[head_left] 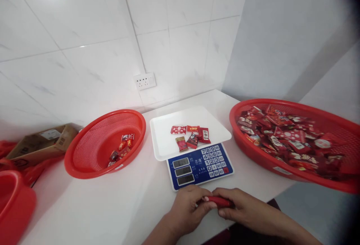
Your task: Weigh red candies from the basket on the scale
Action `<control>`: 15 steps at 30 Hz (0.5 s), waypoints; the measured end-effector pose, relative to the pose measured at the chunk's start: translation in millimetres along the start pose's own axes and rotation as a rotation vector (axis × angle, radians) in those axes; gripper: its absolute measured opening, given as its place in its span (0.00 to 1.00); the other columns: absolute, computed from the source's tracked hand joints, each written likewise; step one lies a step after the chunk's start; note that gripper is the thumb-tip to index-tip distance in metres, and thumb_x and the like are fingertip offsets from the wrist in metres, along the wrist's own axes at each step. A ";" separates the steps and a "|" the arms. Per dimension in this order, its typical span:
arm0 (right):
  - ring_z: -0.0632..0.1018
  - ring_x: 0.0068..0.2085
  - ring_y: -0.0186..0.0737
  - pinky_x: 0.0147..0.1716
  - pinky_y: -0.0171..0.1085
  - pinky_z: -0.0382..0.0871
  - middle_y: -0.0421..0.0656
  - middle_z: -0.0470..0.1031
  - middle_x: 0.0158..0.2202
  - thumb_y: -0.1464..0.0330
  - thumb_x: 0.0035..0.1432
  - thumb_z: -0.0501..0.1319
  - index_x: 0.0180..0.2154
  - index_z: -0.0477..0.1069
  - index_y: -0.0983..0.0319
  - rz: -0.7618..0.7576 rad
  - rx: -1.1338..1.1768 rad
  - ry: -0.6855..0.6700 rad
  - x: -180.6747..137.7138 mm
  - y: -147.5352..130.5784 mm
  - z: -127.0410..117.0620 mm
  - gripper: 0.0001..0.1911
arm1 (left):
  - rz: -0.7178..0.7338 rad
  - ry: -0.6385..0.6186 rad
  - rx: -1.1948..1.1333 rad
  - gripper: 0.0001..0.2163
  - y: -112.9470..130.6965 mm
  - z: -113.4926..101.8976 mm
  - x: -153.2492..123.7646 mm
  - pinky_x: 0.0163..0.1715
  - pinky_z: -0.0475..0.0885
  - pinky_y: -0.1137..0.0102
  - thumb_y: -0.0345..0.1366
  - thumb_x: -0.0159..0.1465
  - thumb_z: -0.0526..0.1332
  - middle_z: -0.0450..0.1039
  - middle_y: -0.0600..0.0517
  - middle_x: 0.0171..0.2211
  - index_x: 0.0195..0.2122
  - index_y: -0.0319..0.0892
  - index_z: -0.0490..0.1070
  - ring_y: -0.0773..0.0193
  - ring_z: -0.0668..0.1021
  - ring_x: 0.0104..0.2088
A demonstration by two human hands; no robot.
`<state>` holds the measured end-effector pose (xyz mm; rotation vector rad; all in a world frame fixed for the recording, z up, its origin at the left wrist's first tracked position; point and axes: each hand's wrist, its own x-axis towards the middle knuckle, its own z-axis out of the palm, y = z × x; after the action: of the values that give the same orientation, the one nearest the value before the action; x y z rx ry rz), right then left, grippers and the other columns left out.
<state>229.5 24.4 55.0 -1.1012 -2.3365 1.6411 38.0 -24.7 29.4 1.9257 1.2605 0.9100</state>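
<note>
My left hand (187, 205) and my right hand (239, 207) meet at the near table edge, both pinched on a small red packet (218, 200) held between them. Just beyond them stands a blue-faced weighing scale (201, 166) with a keypad. Its white tray (163, 136) carries several red wrapped candies (191, 136).
A red mesh basket (92, 151) on the left holds a few candies. A larger red basket (253, 151) on the right is filled with candy packets. Cardboard boxes (42, 142) and a red container (14, 203) sit far left. A wall socket (144, 81) is on the tiled wall.
</note>
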 end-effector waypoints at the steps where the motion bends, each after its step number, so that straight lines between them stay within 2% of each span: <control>1: 0.72 0.36 0.38 0.35 0.33 0.64 0.39 0.74 0.33 0.65 0.55 0.57 0.37 0.71 0.60 0.001 0.017 0.021 -0.3 -0.3 -1.1 0.09 | -0.022 0.033 -0.020 0.12 0.0 -0.3 0.2 0.34 0.69 0.72 0.43 0.62 0.56 0.77 0.48 0.31 0.39 0.42 0.75 0.62 0.76 0.32; 5: 0.71 0.32 0.36 0.32 0.32 0.63 0.39 0.72 0.29 0.63 0.57 0.55 0.32 0.71 0.61 0.000 0.094 0.049 -2.0 0.5 -3.7 0.10 | -0.076 0.095 -0.072 0.11 1.7 -2.4 0.1 0.34 0.69 0.71 0.42 0.61 0.58 0.77 0.48 0.32 0.36 0.43 0.75 0.62 0.76 0.32; 9: 0.71 0.31 0.36 0.31 0.31 0.63 0.39 0.72 0.26 0.65 0.57 0.55 0.30 0.72 0.62 -0.010 0.120 0.044 -2.0 0.8 -2.5 0.10 | -0.129 0.076 -0.100 0.11 5.9 -4.6 0.7 0.30 0.68 0.72 0.43 0.58 0.61 0.75 0.50 0.27 0.34 0.41 0.76 0.64 0.73 0.28; 13: 0.72 0.29 0.35 0.28 0.31 0.62 0.38 0.72 0.25 0.66 0.56 0.56 0.30 0.73 0.62 0.004 0.062 0.064 -5.5 -2.9 -0.6 0.09 | -0.189 0.023 -0.207 0.09 6.0 -2.4 2.4 0.32 0.67 0.72 0.39 0.56 0.63 0.76 0.50 0.29 0.35 0.42 0.76 0.63 0.74 0.31; 15: 0.73 0.31 0.37 0.31 0.32 0.64 0.39 0.75 0.27 0.65 0.54 0.58 0.33 0.74 0.61 -0.010 0.034 0.098 -11.0 -5.9 -6.5 0.09 | -0.217 0.023 -0.252 0.08 2.6 0.7 3.1 0.32 0.66 0.72 0.39 0.56 0.62 0.76 0.50 0.29 0.34 0.42 0.76 0.63 0.74 0.30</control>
<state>237.6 22.0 66.3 -1.1344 -2.2419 1.5789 40.7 -22.7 31.7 1.5544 1.2733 0.9315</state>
